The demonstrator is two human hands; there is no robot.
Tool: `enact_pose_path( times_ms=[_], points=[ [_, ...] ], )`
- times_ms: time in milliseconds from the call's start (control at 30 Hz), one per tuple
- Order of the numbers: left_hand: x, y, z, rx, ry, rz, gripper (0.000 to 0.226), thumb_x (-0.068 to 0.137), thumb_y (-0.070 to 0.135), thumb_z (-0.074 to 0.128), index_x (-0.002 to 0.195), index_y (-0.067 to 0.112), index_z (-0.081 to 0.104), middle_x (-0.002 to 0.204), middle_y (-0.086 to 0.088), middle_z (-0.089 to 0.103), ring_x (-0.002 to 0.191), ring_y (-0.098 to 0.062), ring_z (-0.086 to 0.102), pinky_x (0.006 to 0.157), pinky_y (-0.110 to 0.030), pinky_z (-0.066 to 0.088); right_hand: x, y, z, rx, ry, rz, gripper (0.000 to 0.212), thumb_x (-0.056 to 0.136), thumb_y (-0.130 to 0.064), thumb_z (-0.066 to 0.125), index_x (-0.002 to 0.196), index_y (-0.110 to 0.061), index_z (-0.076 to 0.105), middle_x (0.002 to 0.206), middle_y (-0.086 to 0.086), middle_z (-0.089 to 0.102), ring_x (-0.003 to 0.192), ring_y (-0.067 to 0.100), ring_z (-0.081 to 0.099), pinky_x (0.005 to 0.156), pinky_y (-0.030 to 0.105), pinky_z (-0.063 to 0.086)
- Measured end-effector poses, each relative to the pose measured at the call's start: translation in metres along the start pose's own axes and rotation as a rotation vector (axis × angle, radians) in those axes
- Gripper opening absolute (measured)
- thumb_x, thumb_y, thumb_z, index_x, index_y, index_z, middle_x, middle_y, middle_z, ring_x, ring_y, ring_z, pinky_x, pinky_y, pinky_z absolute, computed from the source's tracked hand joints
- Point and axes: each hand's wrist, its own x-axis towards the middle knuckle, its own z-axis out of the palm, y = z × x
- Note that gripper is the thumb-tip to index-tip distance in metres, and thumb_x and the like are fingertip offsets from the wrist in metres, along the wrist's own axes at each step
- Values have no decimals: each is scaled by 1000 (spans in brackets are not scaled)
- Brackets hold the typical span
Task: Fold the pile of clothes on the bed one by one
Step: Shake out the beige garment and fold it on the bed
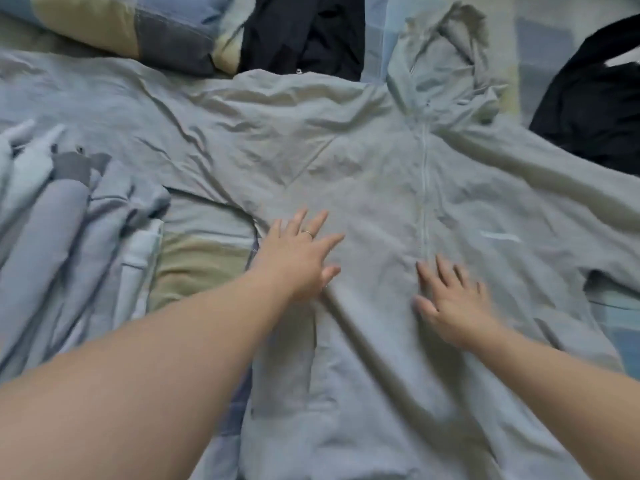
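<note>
Garment: a pale grey-blue hooded zip jacket (363, 174) lies spread front-up on the bed, filling the middle of the view.
Long axis: it runs from the hem, nearest the person, to the hood at the far end, leaning slightly to the right as it goes away.
Hood (446, 57): crumpled and partly standing, it points away from the person toward the upper right.
Near-left sleeve (104, 95): stretched out sideways toward the left edge, much wrinkled.
Near-right sleeve (571, 174): stretched out sideways to the right edge.
Zip (424, 188): closed, lying along the long axis from the collar down to a point between the two hands.
Left hand (304, 254): fingers straight and spread, palm flat on the jacket front beside the left armpit, grasping nothing; a ring (308, 233) shows on one finger.
Right hand (453, 299): fingers straight and spread, palm pressed flat on the cloth just right of the zip, grasping nothing.
Crease (374, 341): a raised ridge of cloth runs diagonally from under the left hand toward the hem.
Marking: a short white stripe (500, 236) on the chest right of the zip, too blurred to read.
Bed sheet (201, 265): a patchwork of blue and beige, bare below the near-left sleeve.
Surroundings: a dark garment (301, 32) beyond the shoulder, a second dark garment (588, 109) at the right, a patchwork pillow (104, 26) at upper left, and a bunched quilt (52, 230) at the left edge.
</note>
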Motion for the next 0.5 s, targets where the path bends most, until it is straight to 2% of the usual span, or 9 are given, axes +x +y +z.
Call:
enact_pose_path(
  times_ms=[67, 167, 267, 333, 400, 433, 500],
  points=[
    [-26, 36, 41, -29, -116, -26, 67, 99, 58, 43, 157, 44, 13, 169, 3, -10, 155, -29, -9, 122, -56, 4, -35, 26, 38, 20, -34, 7, 77, 99, -61, 37, 159, -40, -7, 169, -1, -13, 155, 27, -2, 123, 49, 12],
    [-72, 66, 90, -31, -230, -133, 84, 97, 53, 52, 158, 43, -4, 166, 4, -23, 154, -30, -18, 122, -58, 0, -88, 40, 82, 37, -74, -27, 82, 97, -61, 39, 158, -40, -12, 168, 0, -19, 155, 26, -9, 124, 48, 8],
    [-108, 84, 117, -8, -121, -166, 93, 94, 55, 56, 158, 40, -9, 166, 3, -24, 153, -31, -18, 122, -57, 1, -118, 46, 102, 44, -106, -88, 87, 94, -61, 43, 156, -42, -14, 167, -2, -21, 155, 24, -11, 124, 48, 4],
    [-125, 91, 125, -15, -42, -64, 93, 87, 66, 55, 158, 39, 2, 168, 2, -14, 154, -29, -9, 122, -53, 6, -128, 47, 100, 106, -60, -96, 87, 93, -60, 49, 158, -41, -5, 169, -4, -13, 156, 22, -6, 124, 47, 6],
    [-140, 95, 133, 35, -17, 71, 88, 78, 78, 52, 151, 35, 25, 163, -1, 16, 148, -27, 13, 118, -47, 18, -136, 42, 98, 164, 5, -123, 88, 90, -60, 54, 159, -41, 3, 170, -5, -5, 155, 21, 0, 123, 45, 10],
    [-147, 96, 136, 78, -31, 118, 86, 74, 82, 50, 142, 32, 35, 152, -2, 31, 139, -27, 26, 112, -45, 25, -142, 38, 100, 167, 4, -147, 89, 88, -62, 55, 159, -42, 4, 170, -4, -5, 155, 21, 1, 122, 43, 11],
    [-159, 93, 141, 151, -90, 162, 85, 69, 87, 51, 127, 27, 40, 133, -2, 42, 123, -27, 36, 101, -44, 32, -156, 26, 109, 138, -52, -184, 93, 85, -68, 57, 158, -45, 5, 169, -1, -11, 155, 22, -3, 122, 42, 7]
  ],
)
